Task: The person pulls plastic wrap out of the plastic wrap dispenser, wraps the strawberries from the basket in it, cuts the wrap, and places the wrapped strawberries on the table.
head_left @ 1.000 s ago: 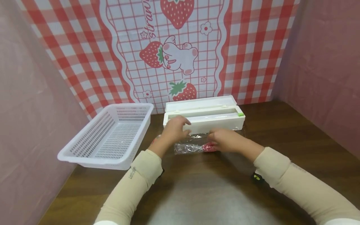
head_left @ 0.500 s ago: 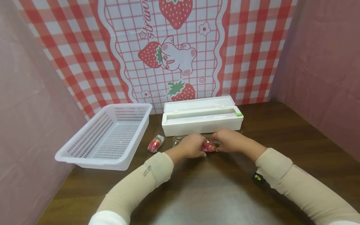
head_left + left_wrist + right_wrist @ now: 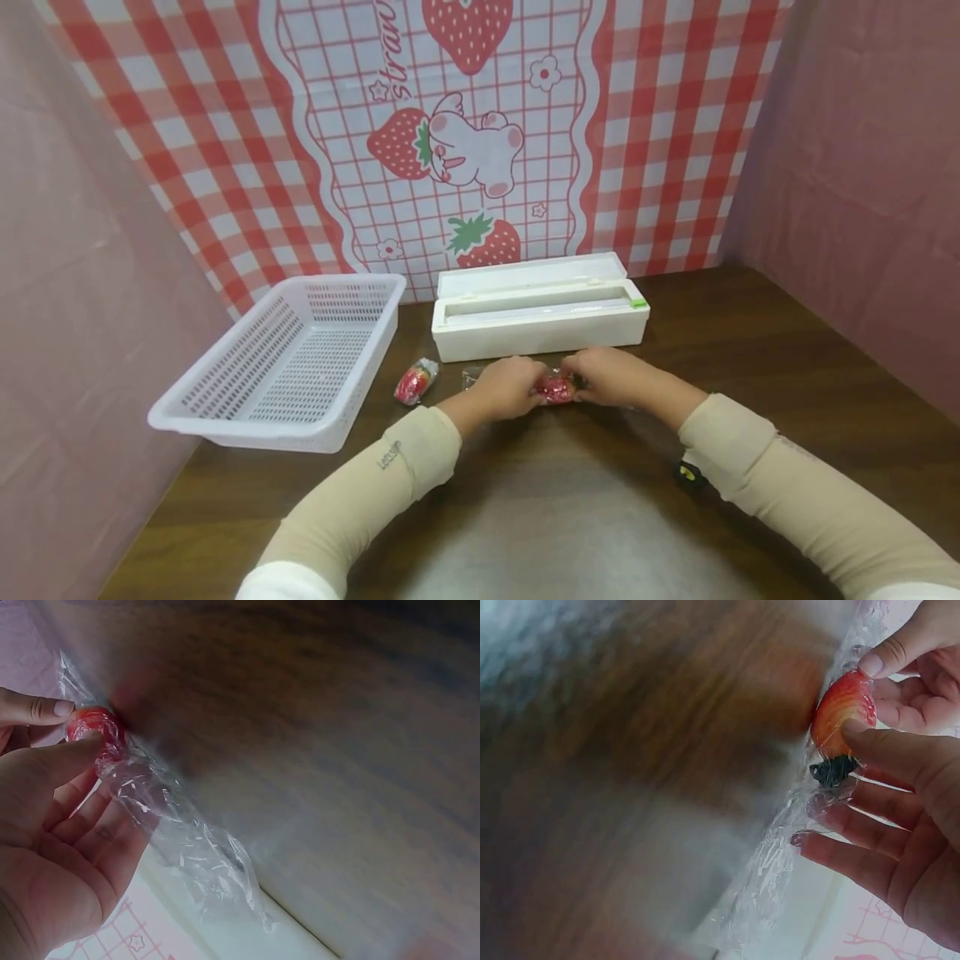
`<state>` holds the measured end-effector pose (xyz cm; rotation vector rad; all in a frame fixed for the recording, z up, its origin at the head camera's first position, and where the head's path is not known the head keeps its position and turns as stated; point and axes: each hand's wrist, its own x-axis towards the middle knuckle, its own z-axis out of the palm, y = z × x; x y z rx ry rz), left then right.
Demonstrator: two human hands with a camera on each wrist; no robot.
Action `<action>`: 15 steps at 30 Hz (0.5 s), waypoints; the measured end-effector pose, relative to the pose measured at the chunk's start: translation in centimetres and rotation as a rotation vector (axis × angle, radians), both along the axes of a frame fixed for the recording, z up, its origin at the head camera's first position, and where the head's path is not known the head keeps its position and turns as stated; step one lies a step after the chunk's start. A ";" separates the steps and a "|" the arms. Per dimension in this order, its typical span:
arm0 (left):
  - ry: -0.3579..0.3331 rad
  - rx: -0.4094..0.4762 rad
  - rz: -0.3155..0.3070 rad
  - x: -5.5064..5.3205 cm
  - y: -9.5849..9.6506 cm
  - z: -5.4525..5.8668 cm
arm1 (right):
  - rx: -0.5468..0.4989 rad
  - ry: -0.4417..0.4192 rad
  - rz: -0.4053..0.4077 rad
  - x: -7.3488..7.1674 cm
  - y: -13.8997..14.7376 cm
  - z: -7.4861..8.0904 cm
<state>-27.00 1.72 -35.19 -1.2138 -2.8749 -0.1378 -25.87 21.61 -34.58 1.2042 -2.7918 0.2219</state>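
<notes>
A red strawberry (image 3: 557, 389), fading to yellow near its dark green leaves, lies in clear cling film (image 3: 191, 847) in front of the white box. My left hand (image 3: 510, 388) pinches its red end through the film, thumb on top. From the other side my right hand (image 3: 611, 377) grips the leafy end, its thumb pressing the yellow part in the right wrist view. Loose crumpled film trails out past both hands. Another strawberry (image 3: 416, 382), wrapped in film, rests on the table to the left of my left hand.
Behind the hands stands a long white cling film dispenser box (image 3: 540, 335), its lid (image 3: 532, 275) raised and a roll inside. A white perforated plastic basket (image 3: 367, 375) is at the left. Checked strawberry-print cloth (image 3: 660, 150) hangs at the back of the wooden table (image 3: 570, 517).
My left hand has moved right and down from the box front to the strawberry, uncovering the wrapped one. My right hand has stayed nearly in place; the strawberry is now held between both hands.
</notes>
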 end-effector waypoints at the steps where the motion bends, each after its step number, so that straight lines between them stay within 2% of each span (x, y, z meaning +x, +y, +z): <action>1: -0.009 0.008 -0.001 0.0 -0.1 0.0 | -0.003 0.001 0.002 0.0 0.0 0.0; 9: -0.147 0.123 -0.037 -0.6 -0.6 -0.1 | -0.053 -0.005 0.021 0.3 0.2 0.1; 15: -0.229 0.179 -0.027 -1.3 -0.9 -0.3 | -0.074 -0.015 0.023 0.2 0.1 -0.1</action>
